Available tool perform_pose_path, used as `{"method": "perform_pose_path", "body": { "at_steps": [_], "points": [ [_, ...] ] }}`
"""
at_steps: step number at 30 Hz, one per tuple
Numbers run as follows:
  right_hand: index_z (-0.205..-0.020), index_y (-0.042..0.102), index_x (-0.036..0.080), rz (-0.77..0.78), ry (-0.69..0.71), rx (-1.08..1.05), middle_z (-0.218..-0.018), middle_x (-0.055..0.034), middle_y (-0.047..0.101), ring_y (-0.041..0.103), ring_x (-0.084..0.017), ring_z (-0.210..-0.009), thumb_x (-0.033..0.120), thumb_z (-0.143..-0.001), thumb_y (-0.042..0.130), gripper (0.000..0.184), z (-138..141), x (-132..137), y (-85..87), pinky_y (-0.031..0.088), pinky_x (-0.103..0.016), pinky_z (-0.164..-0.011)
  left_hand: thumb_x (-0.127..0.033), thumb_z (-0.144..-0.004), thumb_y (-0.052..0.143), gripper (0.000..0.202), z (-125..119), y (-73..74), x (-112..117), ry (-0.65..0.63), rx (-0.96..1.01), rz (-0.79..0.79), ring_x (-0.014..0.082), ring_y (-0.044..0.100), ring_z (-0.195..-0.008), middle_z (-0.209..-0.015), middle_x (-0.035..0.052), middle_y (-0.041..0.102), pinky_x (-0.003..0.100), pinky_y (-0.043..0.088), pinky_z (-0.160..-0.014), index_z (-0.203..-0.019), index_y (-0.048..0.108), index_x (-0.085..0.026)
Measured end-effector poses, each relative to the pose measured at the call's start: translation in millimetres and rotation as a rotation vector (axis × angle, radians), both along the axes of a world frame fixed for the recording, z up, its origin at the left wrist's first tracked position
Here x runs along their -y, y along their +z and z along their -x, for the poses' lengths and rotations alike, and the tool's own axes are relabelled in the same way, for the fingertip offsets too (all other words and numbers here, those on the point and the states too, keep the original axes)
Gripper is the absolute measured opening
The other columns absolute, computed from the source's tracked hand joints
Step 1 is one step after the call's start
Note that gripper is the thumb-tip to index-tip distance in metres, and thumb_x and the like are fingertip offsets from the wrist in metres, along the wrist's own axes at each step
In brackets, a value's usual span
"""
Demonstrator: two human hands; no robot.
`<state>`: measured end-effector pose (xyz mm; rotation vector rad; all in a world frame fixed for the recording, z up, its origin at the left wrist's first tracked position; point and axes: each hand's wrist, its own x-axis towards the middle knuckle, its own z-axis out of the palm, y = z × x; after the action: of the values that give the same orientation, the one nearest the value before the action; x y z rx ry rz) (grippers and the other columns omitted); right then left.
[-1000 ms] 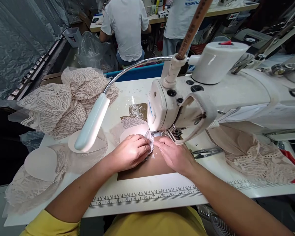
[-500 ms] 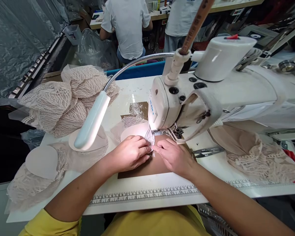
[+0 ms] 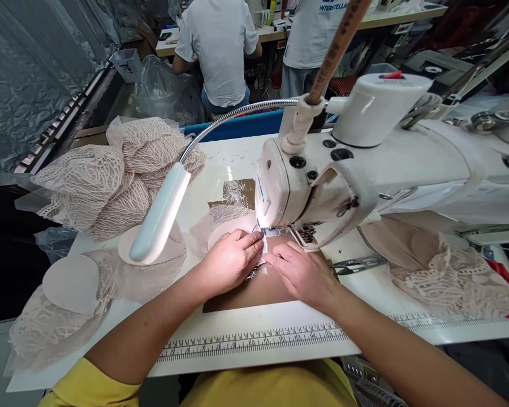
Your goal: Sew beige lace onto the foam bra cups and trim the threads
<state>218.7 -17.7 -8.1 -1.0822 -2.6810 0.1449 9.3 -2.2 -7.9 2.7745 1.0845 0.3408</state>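
A white sewing machine (image 3: 365,164) stands on the white table (image 3: 280,333), its head above a small lace piece (image 3: 263,244). My left hand (image 3: 229,261) lies over the lace with fingers curled, pressing and pinching it just in front of the needle. My right hand (image 3: 299,272) rests beside it on the brown patch (image 3: 258,291) of the table, its fingertips pinching the lace's right edge. A pale foam cup (image 3: 224,232) attached to the lace shows behind my left hand. The needle itself is hidden by the machine head.
A gooseneck lamp (image 3: 159,217) hangs over the left of the work. Lace cups (image 3: 110,175) are piled at the back left, more cups (image 3: 68,288) at front left, finished pieces (image 3: 441,271) at right. Snips (image 3: 356,263) lie beside my right hand. Two people (image 3: 220,45) work behind.
Both hands have slid the lace slightly forward toward the machine head; the left fingers now sit closer under it. The view shifted a little.
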Motion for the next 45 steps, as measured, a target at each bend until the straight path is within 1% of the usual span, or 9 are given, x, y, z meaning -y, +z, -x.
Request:
{"method": "perform_pose_path", "body": {
  "at_steps": [6,11,15,18,22,25,28,37,45],
  "points": [
    [-0.106,0.067,0.019,-0.079,-0.119,0.045,-0.085,-0.0063,0.064,0.051,-0.018,-0.072,0.004,-0.08,0.047,0.037,4,-4,0.9,0.032,-0.03,-0.058,-0.025,-0.098,0.035,0.038,-3,-0.8,-3,0.027,0.01,0.021,0.0256,0.054,-0.108,-0.132,0.0158,0.055,0.041,0.048,-0.084,-0.127,0.054,-0.01],
    [-0.121,0.063,0.024,-0.086,-0.207,0.065,-0.086,-0.0053,0.067,0.053,-0.018,-0.068,0.007,-0.08,0.048,0.047,2,-5,-8.2,0.036,-0.029,-0.057,-0.028,-0.098,0.037,0.037,3,4.5,-1,0.022,-0.006,0.007,0.0255,0.055,-0.103,-0.128,0.0153,0.056,0.041,0.047,-0.084,-0.125,0.057,-0.013],
    [-0.118,0.063,0.02,-0.076,-0.251,-0.002,-0.097,-0.0089,0.068,0.058,-0.022,-0.084,0.009,-0.083,0.047,0.041,-1,-9,-13.5,0.044,-0.032,-0.072,-0.031,-0.096,0.042,0.034,8,11.4,4,-0.049,0.033,0.054,0.0248,0.054,-0.105,-0.125,0.013,0.058,0.04,0.046,-0.088,-0.12,0.062,-0.017],
    [-0.116,0.063,0.018,-0.066,-0.242,-0.042,-0.105,-0.0101,0.067,0.058,-0.023,-0.094,0.011,-0.087,0.043,0.036,-1,-9,-11.4,0.044,-0.033,-0.079,-0.032,-0.094,0.045,0.031,9,14.7,5,-0.111,0.064,0.112,0.0232,0.055,-0.104,-0.122,0.0114,0.06,0.039,0.045,-0.088,-0.114,0.065,-0.018],
    [-0.116,0.064,0.021,-0.048,-0.154,-0.035,-0.1,-0.0065,0.066,0.055,-0.018,-0.08,0.01,-0.086,0.044,0.038,0,-5,-4.4,0.041,-0.03,-0.067,-0.032,-0.095,0.044,0.031,9,15.6,6,-0.136,0.08,0.135,0.0222,0.056,-0.101,-0.117,0.0101,0.064,0.037,0.046,-0.088,-0.111,0.066,-0.017],
    [-0.107,0.068,0.019,-0.031,-0.072,-0.022,-0.084,-0.0057,0.064,0.051,-0.017,-0.072,0.008,-0.085,0.044,0.034,1,-3,-0.2,0.035,-0.029,-0.06,-0.029,-0.096,0.042,0.034,9,13.5,5,-0.114,0.078,0.096,0.0228,0.056,-0.1,-0.12,0.0102,0.064,0.037,0.047,-0.086,-0.117,0.063,-0.014],
    [-0.104,0.068,0.017,-0.029,-0.056,-0.015,-0.078,-0.0056,0.063,0.051,-0.018,-0.075,0.005,-0.082,0.045,0.034,2,-2,1.3,0.032,-0.03,-0.058,-0.027,-0.097,0.041,0.034,8,10.4,5,-0.09,0.06,0.037,0.0226,0.056,-0.097,-0.124,0.0097,0.063,0.037,0.048,-0.084,-0.118,0.063,-0.013],
    [-0.118,0.065,0.019,-0.056,-0.175,0.083,-0.087,-0.0067,0.065,0.053,-0.017,-0.073,0.005,-0.081,0.046,0.044,10,-5,-0.3,0.033,-0.029,-0.059,-0.026,-0.095,0.044,0.033,11,3.4,-5,-0.011,0.056,-0.033,0.0231,0.056,-0.096,-0.123,0.0111,0.063,0.038,0.048,-0.083,-0.118,0.064,-0.014],
    [-0.117,0.066,0.024,-0.054,-0.178,-0.027,-0.09,-0.0058,0.065,0.054,-0.015,-0.068,0.01,-0.085,0.045,0.041,5,-5,-8.3,0.035,-0.027,-0.058,-0.026,-0.094,0.044,0.032,15,-0.3,-16,0.083,0.066,-0.08,0.0247,0.055,-0.098,-0.115,0.0132,0.064,0.039,0.047,-0.084,-0.117,0.062,-0.015]
  ]
}}
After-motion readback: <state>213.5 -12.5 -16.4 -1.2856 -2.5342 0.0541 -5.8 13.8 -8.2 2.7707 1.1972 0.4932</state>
